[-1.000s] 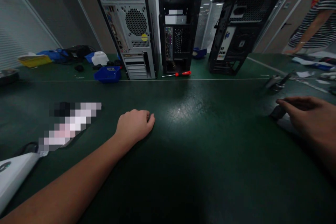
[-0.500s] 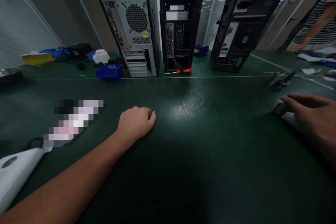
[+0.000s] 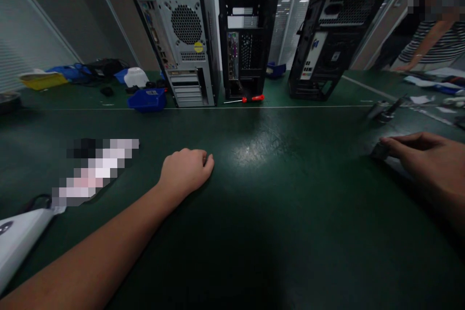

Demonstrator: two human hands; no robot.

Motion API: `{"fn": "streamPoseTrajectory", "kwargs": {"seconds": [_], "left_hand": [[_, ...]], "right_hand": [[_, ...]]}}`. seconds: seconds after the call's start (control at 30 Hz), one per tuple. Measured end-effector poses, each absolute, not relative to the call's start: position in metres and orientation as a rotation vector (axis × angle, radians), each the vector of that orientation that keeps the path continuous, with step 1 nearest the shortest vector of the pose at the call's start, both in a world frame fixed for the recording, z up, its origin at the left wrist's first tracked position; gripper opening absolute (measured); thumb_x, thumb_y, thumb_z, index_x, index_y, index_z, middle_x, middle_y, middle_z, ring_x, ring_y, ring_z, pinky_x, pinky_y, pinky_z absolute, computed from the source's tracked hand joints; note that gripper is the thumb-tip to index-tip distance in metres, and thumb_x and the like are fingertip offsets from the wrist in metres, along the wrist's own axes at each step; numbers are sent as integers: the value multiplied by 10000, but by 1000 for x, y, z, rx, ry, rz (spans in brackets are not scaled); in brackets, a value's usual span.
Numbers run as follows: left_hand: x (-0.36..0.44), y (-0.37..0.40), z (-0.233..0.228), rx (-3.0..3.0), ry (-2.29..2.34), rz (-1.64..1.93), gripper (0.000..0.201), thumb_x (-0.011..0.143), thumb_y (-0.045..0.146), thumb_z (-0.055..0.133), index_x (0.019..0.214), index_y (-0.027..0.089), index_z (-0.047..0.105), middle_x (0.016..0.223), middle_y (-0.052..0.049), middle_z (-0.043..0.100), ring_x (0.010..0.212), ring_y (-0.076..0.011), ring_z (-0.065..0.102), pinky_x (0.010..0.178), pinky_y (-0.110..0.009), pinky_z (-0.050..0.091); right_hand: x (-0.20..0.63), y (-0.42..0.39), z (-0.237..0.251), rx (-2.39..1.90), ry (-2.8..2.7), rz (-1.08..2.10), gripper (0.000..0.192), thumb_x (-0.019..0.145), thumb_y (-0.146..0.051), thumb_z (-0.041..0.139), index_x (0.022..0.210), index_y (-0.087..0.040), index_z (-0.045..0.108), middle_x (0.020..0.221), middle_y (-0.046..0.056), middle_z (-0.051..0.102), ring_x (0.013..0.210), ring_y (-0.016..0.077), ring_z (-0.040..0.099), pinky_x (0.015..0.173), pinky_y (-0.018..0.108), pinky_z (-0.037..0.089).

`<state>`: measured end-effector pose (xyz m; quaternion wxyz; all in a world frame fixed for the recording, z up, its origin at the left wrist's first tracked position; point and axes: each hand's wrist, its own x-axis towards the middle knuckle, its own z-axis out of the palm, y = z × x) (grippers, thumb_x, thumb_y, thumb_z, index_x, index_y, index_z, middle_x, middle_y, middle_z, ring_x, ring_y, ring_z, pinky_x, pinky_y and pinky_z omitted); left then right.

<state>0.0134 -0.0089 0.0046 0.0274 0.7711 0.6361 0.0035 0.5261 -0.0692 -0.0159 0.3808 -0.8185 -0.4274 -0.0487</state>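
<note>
My left hand [image 3: 186, 169] rests on the green table [image 3: 250, 213] left of the middle, knuckles up and fingers curled in a loose fist, with nothing seen in it. Over at the right edge, my right hand [image 3: 430, 162] pinches a small dark grey object [image 3: 379, 149] between thumb and fingers, low at the tabletop. Its kind is not clear, and the fingers and blur hide part of it. Just beyond that hand lie metal tool-like pieces [image 3: 387, 115], also blurred.
Three computer cases stand at the back: a grey one [image 3: 187, 53], a narrow black one [image 3: 250, 53] and a tilted black one [image 3: 321, 53]. A red screwdriver [image 3: 254, 99] and a blue bin [image 3: 147, 100] lie before them. A white device [image 3: 25, 237] sits left. Someone in stripes [image 3: 430, 43] stands far right.
The view has shifted slightly to the right. My right hand and the small dark object it pinches appear a little further left in view; my left hand keeps its place on the table.
</note>
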Motion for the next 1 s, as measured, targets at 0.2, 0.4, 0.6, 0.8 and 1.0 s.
{"fn": "streamPoseTrajectory", "kwargs": {"seconds": [0.2,0.4,0.6,0.8,1.0], "left_hand": [[14,-9,5,2399,1970,17,550,912,558,308,810,210,721,743,-96,679,677,-250,627,637,-370,498],[15,-9,5,2402,1995,1,559,909,559,302,819,212,730,762,-100,687,694,-252,632,660,-370,501],[13,-10,4,2424,1979,13,559,913,558,293,855,211,726,787,-101,692,693,-254,630,638,-371,496],[14,-10,6,2403,1971,14,549,913,555,300,825,207,716,766,-94,687,684,-239,626,636,-357,496],[14,-10,7,2370,1974,-10,549,912,567,306,848,209,717,782,-94,699,711,-246,640,671,-365,502]], "right_hand": [[516,-70,-11,-2089,-1114,-241,385,710,-484,742,1019,-256,763,914,52,749,887,277,700,838,435,525],[514,-72,-10,-2099,-1174,-224,357,741,-477,724,1051,-303,756,987,27,753,944,274,698,901,442,516],[514,-71,-10,-2139,-1100,-212,382,698,-516,755,1011,-298,771,911,32,752,856,286,701,822,451,529],[505,-72,-5,-2151,-998,-109,433,663,-541,766,991,-259,773,861,62,740,818,304,690,700,445,526],[502,-72,-6,-2063,-933,-82,433,656,-502,775,1006,-246,763,865,69,738,783,288,693,586,382,514]]}}
